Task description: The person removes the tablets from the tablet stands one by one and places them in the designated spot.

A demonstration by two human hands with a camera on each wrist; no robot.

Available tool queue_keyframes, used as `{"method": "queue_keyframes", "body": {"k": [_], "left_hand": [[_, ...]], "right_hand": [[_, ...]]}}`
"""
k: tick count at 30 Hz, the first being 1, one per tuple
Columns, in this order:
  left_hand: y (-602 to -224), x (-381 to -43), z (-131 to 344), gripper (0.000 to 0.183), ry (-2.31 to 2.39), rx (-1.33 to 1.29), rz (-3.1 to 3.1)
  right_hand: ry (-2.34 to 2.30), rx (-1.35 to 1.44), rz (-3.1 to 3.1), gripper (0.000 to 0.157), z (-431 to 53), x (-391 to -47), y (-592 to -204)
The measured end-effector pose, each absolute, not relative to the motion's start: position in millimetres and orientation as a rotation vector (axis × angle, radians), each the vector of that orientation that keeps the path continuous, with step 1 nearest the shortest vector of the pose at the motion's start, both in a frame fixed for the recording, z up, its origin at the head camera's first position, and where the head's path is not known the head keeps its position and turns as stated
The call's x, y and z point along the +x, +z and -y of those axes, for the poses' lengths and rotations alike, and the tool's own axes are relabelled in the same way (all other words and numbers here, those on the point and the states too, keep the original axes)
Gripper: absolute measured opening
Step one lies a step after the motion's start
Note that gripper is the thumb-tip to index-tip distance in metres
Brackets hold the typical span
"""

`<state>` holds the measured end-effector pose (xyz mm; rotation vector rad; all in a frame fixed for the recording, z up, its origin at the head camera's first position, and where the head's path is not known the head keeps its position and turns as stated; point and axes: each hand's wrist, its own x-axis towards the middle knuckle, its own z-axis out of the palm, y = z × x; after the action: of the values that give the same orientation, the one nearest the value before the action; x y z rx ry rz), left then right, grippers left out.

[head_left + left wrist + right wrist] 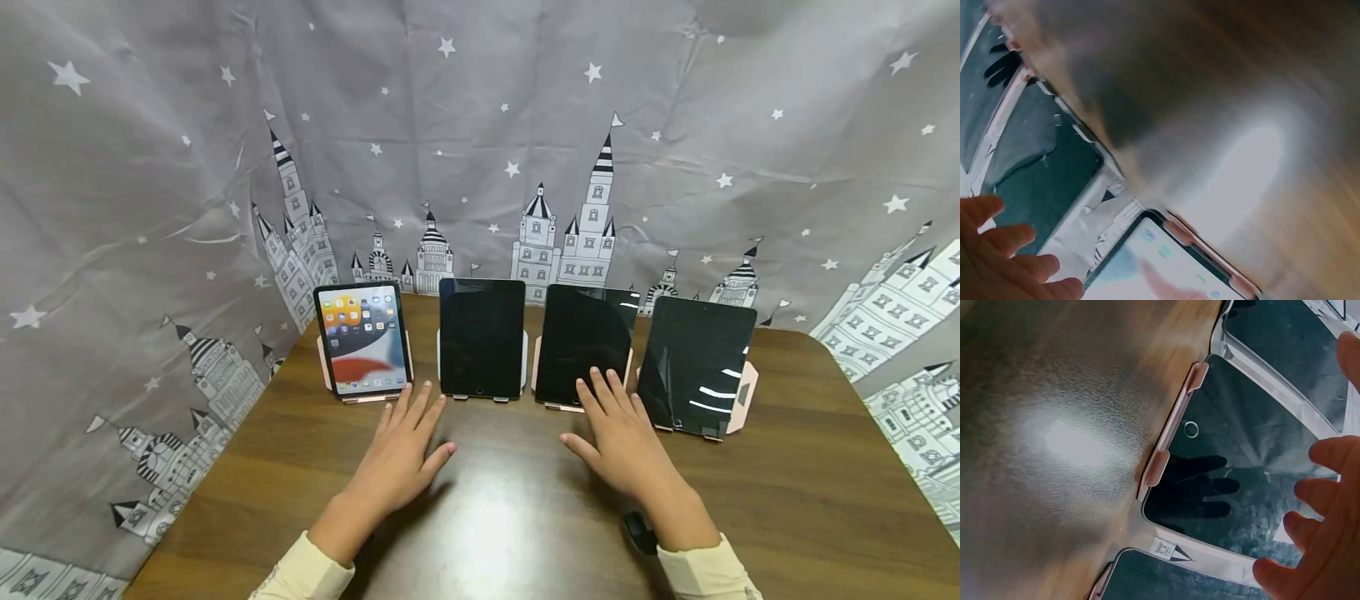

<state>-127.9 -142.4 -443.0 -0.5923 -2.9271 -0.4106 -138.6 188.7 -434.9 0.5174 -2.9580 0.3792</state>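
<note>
Along the back of the table, several tablets lean on stands. The leftmost tablet [364,337] has its screen lit with app icons; the second tablet [482,337], the third tablet [587,337] and the rightmost tablet [693,358] show dark screens. My left hand [401,454] is spread, palm down, in front of the gap between the lit tablet and the second one. My right hand [622,437], fingers spread, is in front of the third tablet, its fingertips overlapping that tablet's lower edge in the head view. Neither hand holds anything. Whether fingertips touch a screen I cannot tell.
Pink stands [742,400] and a white stand hold the tablets on a brown wooden table [510,483]. A grey cloth [480,125] printed with castles and stars hangs behind and at the sides. A dark wrist camera [640,533] sits under the right wrist.
</note>
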Motion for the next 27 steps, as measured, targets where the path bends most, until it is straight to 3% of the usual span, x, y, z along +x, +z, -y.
{"method": "queue_keyframes", "body": {"k": [27], "left_hand": [[-441,-149,248,0.045,-0.795,-0.410,2.603]], "right_hand": [[0.498,0.929,2.638,0.064,-140,-195,-420]]}}
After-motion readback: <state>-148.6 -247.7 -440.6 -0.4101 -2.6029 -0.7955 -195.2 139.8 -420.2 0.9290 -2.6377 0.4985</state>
